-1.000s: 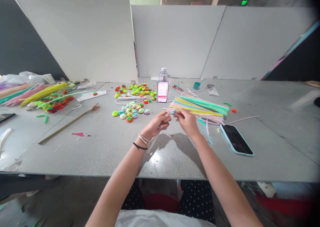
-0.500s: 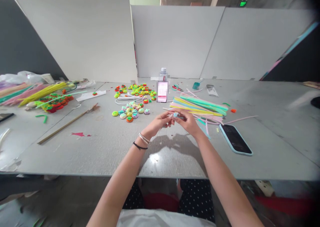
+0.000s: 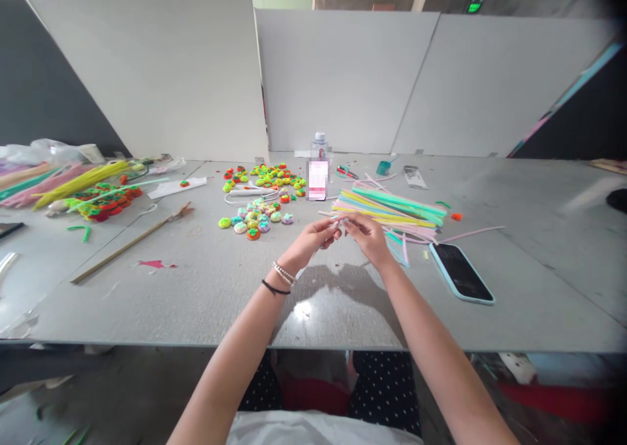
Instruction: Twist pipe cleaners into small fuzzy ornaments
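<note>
Above the table, my left hand (image 3: 318,234) and my right hand (image 3: 365,236) meet, fingers pinched together. Between the fingertips is a small pale pipe cleaner (image 3: 341,225), mostly hidden by the fingers. A thin pale strip shows below my left wrist; whether it belongs to the same piece I cannot tell. Just beyond my right hand lies a bundle of pastel pipe cleaners (image 3: 392,208) in green, yellow, pink and blue. Left of my left hand sit several small pastel fuzzy rounds (image 3: 257,216), with orange and yellow-green ones (image 3: 279,176) behind them.
A phone (image 3: 463,273) lies on the right, and a bottle with a phone-like screen (image 3: 318,180) before it stands at the back. Red-handled scissors (image 3: 346,171) and a teal cup (image 3: 384,167) are behind the bundle. A wooden stick (image 3: 127,246) and more pipe cleaners (image 3: 73,180) lie left.
The light blue part that showed between my fingertips is now mostly covered. My fingers have shifted slightly, and a pale strip has come into sight below my left wrist.
</note>
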Available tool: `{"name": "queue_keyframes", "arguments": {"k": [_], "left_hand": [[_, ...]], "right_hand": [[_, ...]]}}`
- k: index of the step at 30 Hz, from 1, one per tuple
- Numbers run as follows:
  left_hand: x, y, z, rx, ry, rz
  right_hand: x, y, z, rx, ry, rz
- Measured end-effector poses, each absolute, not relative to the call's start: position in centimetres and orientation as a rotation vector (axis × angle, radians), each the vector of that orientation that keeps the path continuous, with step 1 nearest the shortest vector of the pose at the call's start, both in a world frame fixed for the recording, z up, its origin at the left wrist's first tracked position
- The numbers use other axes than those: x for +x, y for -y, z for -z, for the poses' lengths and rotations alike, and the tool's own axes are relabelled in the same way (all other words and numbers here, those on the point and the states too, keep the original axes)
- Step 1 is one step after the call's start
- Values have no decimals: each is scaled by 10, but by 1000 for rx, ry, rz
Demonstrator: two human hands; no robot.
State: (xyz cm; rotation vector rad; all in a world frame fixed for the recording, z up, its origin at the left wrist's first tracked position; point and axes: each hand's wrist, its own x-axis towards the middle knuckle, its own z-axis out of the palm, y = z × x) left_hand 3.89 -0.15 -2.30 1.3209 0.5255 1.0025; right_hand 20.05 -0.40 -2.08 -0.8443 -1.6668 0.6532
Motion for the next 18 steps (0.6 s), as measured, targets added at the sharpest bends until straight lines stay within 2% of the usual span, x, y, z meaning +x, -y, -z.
{"name": "queue_keyframes", "arguments": {"k": [11,18], "left_hand": [[46,6,25,1306,-541,-977],[49,5,23,1190,-559,-1040]], "right_hand": [[196,3,25,-826,1545,-602],[193,3,23,-879,1541,-805]]}}
